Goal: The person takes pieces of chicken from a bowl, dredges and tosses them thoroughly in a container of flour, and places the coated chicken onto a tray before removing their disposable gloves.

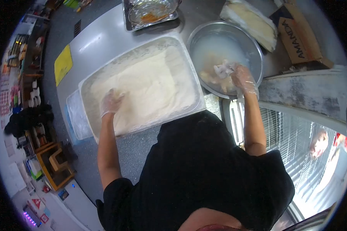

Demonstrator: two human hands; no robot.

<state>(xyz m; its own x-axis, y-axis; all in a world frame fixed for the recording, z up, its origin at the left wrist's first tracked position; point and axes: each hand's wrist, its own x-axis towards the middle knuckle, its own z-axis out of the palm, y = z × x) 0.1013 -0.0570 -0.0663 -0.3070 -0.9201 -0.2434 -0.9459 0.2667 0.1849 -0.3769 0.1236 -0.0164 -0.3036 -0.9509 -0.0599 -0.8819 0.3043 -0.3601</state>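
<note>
My left hand, in a clear plastic glove, is at the left side of a large white tub of pale flour-like powder. Its fingers point down at the powder, look apart, and hold nothing I can see. My right hand, gloved too, is over the near right part of a round metal bowl of cloudy liquid. Its fingers are closed on a pale, whitish piece of what looks like raw meat. More pale pieces lie in the liquid below it.
A foil-lined metal tray with orange-brown residue stands behind the tub. A yellow cloth lies on the steel table. Right of the bowl are a clear bag of pale food and an open cardboard box. A glass-fronted cabinet is at my right.
</note>
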